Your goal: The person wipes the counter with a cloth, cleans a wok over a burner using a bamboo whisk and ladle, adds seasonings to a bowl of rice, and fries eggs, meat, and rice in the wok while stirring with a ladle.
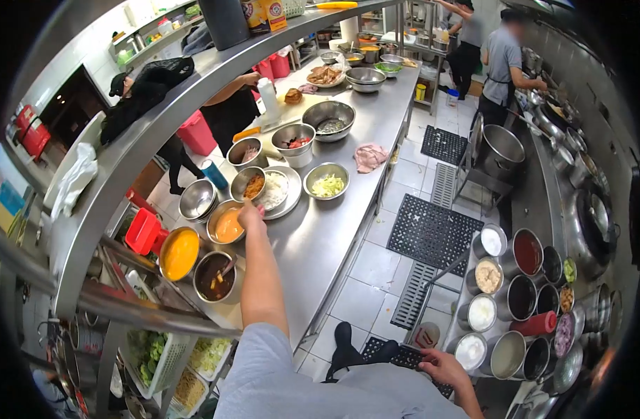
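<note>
My left hand (251, 216) reaches over the steel counter, fingers closed at the near rim of a small metal bowl (250, 185) of orange-brown food; the fingertips are partly hidden. Right beside that bowl, white rice (274, 190) lies on a large round plate (289, 202). Just left of the hand stands a bowl of light orange sauce (228, 225). Closer to me are a container of yellow-orange liquid (179, 255) and a pot of dark sauce (215, 277) with a utensil in it. My right hand (445, 369) hangs low by my body, fingers loosely apart, nothing visible in it.
Shredded pale-green vegetable fills a bowl (327, 183); a pink cloth (369, 158) lies near the counter edge. Sauce containers (521, 298) crowd the right-hand station. Black mats (431, 234) cover parts of the tiled floor. A co-worker (503, 66) stands by the stoves. An overhead shelf (194, 73) spans the left.
</note>
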`<action>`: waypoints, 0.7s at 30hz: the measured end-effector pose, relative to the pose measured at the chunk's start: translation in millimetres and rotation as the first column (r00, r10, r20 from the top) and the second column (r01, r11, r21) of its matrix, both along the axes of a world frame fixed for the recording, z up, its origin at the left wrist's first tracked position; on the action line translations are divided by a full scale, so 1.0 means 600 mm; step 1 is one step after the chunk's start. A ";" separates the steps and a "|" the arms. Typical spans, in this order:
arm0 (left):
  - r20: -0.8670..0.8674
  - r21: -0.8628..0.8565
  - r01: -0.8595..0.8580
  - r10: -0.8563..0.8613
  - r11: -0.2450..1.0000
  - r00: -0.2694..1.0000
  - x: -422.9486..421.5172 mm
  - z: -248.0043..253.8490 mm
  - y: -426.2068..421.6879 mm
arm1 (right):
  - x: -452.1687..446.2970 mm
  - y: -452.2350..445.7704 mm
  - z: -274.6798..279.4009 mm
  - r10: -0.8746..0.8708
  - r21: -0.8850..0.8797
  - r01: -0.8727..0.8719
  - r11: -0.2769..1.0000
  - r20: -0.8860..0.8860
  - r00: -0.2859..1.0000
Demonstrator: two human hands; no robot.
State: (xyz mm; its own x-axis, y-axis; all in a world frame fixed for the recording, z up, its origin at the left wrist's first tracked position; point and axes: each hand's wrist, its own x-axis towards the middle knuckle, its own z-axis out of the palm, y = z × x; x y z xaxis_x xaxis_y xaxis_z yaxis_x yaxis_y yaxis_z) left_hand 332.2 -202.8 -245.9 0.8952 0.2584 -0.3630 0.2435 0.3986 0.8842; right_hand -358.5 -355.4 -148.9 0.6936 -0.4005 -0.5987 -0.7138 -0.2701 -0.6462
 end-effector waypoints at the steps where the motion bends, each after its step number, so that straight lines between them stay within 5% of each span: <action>1: -0.065 0.061 0.002 0.002 0.998 0.998 0.017 0.005 0.000 | 0.005 0.002 0.005 -0.017 -0.037 0.016 0.999 -0.042 0.999; 5: -0.145 0.445 -0.017 0.090 0.896 0.985 0.026 0.052 -0.009 | 0.041 0.016 0.016 -0.051 -0.013 0.051 0.999 -0.018 0.999; 8: 0.072 0.382 -0.014 -0.015 0.924 0.997 -0.041 0.119 -0.053 | 0.067 0.012 0.022 -0.070 -0.060 0.067 0.996 -0.048 0.996; 10: 0.171 0.384 0.153 -0.233 0.911 0.957 -0.010 0.062 -0.091 | 0.073 0.012 0.017 -0.121 -0.055 0.116 0.992 -0.085 0.989; 11: 0.160 0.360 0.323 -0.399 0.875 0.903 -0.011 0.046 -0.116 | 0.074 0.012 0.012 -0.109 -0.084 0.103 0.991 -0.066 0.992; 14: 0.049 0.275 0.503 -0.534 0.819 0.844 -0.053 0.024 -0.220 | 0.082 0.006 0.014 -0.095 -0.153 0.090 0.984 -0.029 0.995; 18: 0.043 -0.036 0.433 -0.431 0.901 0.901 -0.101 -0.005 -0.266 | 0.078 0.002 0.020 -0.200 -0.115 0.198 0.974 -0.009 0.980; 21: 0.062 0.025 0.279 -0.280 0.960 0.958 -0.120 -0.037 -0.190 | 0.044 -0.004 0.020 -0.288 -0.106 0.286 0.952 0.001 0.958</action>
